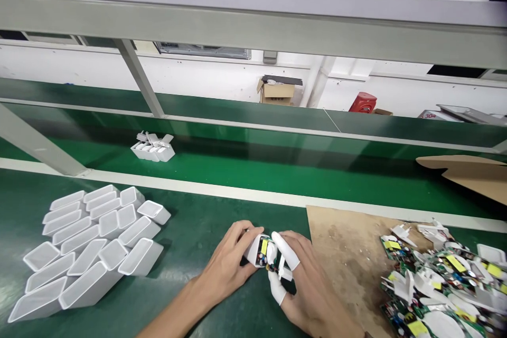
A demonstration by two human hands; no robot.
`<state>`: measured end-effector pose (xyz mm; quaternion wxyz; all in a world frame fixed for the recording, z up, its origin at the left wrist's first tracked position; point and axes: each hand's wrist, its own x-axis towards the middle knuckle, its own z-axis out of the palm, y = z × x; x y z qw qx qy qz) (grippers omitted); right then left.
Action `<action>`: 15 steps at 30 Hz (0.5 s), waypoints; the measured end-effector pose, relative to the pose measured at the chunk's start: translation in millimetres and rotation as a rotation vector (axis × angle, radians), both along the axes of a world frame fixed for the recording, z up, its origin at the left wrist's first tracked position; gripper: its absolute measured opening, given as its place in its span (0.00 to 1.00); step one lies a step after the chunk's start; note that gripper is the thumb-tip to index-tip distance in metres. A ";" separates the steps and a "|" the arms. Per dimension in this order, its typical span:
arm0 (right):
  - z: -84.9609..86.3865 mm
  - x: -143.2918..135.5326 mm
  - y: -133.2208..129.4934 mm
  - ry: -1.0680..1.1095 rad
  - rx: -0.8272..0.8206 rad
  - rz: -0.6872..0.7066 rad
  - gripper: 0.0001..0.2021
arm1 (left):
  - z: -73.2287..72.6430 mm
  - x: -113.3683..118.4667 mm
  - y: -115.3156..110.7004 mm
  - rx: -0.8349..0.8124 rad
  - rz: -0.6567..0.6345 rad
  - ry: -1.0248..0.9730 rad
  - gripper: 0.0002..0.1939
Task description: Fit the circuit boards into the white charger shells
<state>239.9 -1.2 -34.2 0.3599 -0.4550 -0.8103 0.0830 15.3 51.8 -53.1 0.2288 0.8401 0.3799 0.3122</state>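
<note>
White case (252, 251), one, left hand (233, 254); one circuit board (263, 257), right hand (304, 270)

Reaching in from the bottom with both arms (186, 301), hands nearly meeting in the middle. Got the left hand (235, 253) bent into a pinch, tips aimed right. Got the right hand (304, 269) facing it, pinching too, tips aimed left. Wearing white covers (285, 251) on two right fingers (276, 286), otherwise basically bare-handed.
</note>
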 end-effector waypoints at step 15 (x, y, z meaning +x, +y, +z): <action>-10.1 7.6 6.2 0.275 -0.097 -0.118 0.14 | 0.9 0.6 -6.4 -0.290 -0.052 -0.151 0.29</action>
